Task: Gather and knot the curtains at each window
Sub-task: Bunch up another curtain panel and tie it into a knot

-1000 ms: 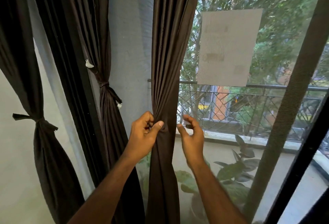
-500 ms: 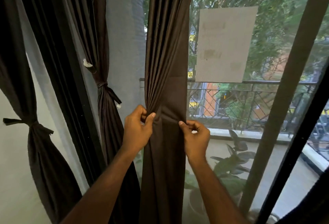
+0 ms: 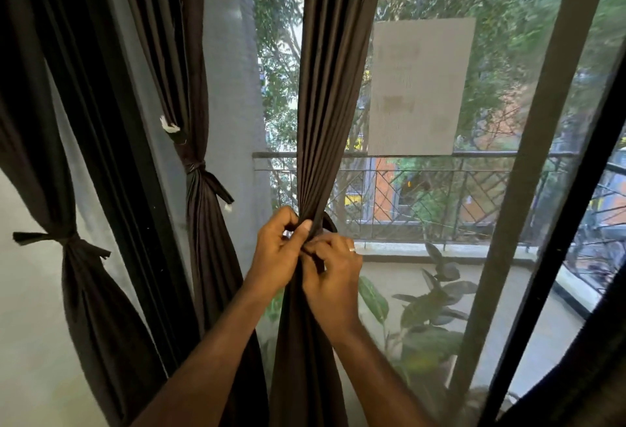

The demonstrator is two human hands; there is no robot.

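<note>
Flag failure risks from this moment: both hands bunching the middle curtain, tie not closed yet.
1. The left hand and right hand pinch the middle curtain at a single point; if either slips, the gathered pleats would likely fan back out.
2. Only a short loop of tie strip shows behind the bunch; it may slide down before a knot sets.
3. The knot may end up lower than the tied curtain beside it.

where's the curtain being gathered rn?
Head view, centre: the curtain hangs in front of the balcony window, right of the grey pillar, bunched between the left hand and right hand, just below railing height.
</note>
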